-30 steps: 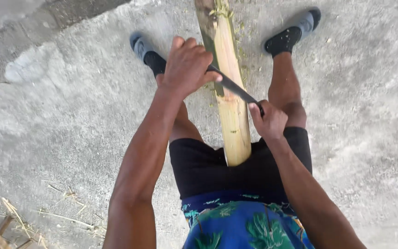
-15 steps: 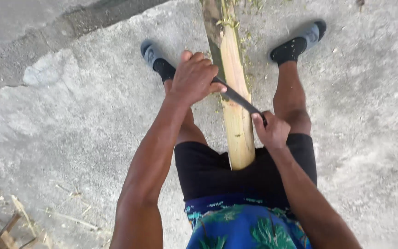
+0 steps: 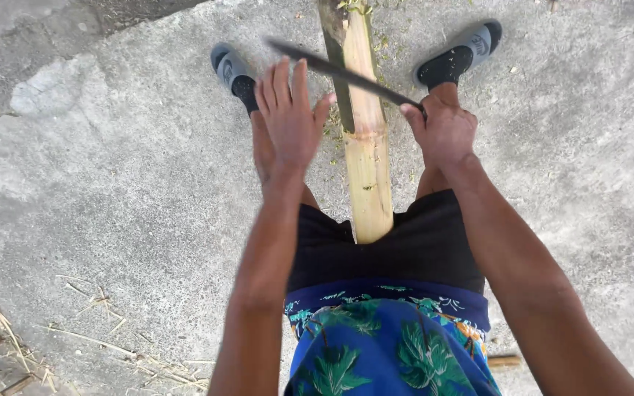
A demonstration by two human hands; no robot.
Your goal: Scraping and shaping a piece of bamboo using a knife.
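Note:
A thick bamboo pole [image 3: 365,147] runs between my legs, pale where its skin is stripped and green at the far end. My right hand [image 3: 442,128] grips the handle of a long dark blade [image 3: 339,72] that lies across the pole. My left hand [image 3: 290,114] is flat, fingers together and stretched out, pressing near the blade's far part just left of the pole. Whether the palm touches the blade is unclear.
I sit on a rough concrete floor [image 3: 111,205] with both feet in grey slippers [image 3: 230,70] [image 3: 458,57] on either side of the pole. Dry bamboo strips and splinters [image 3: 9,345] lie at the lower left. Green shavings [image 3: 383,44] are scattered near the pole's far end.
My left hand has lifted off the blade's back and opened flat. The blade has slid farther along the pole, away from my body.

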